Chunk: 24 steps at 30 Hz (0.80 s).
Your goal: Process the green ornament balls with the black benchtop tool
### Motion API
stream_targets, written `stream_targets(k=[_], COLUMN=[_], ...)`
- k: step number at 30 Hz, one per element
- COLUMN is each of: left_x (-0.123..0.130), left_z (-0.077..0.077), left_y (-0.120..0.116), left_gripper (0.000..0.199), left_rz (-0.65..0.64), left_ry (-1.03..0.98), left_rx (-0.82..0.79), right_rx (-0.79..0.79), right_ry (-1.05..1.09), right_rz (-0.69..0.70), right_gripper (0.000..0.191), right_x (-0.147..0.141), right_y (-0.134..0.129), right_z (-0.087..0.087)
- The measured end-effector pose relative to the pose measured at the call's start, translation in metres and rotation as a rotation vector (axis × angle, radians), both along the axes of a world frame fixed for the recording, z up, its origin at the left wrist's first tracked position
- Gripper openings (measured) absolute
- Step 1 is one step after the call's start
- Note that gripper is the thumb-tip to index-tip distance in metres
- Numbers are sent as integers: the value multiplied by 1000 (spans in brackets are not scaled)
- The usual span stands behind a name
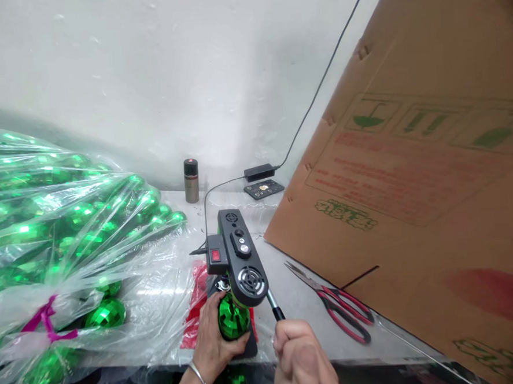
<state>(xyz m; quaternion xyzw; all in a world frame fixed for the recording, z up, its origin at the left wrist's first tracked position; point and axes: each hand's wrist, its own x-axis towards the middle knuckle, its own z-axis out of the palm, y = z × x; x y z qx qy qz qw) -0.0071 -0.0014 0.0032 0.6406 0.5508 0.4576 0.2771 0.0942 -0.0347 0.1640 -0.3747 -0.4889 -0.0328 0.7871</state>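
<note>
A shiny green faceted ball [233, 317] sits under the front end of a black machine [242, 256] with a red switch. My left hand [213, 333], with a silver bangle at the wrist, is wrapped round the ball's left and lower sides. My right hand [299, 351] is closed beside the black-tipped end of the machine's metal lever [274, 307]; what its fingers grip, if anything, is hidden. Red plastic [197, 311] lies under the machine's left side.
Clear plastic bags of green balls [79, 211] fill the left. Red-handled scissors [342, 311] lie right of the machine, before a large cardboard box [411, 165]. Behind stand a small bottle [191, 181], a phone-like slab [264, 189] and a power adapter [259, 172] with its cable.
</note>
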Motion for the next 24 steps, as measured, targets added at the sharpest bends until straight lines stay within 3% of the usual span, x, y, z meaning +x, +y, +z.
stream_targets(k=[8, 24], left_x=[0, 2], left_z=[-1, -3], left_y=[1, 1], left_gripper=[77, 78], left_rz=[6, -3], left_ry=[2, -19], left_rx=[24, 47], right_rx=[-54, -113], right_ry=[79, 19], right_rz=[4, 17], right_gripper=[44, 47], right_x=[-3, 1], right_y=[-2, -7], right_z=[-18, -26])
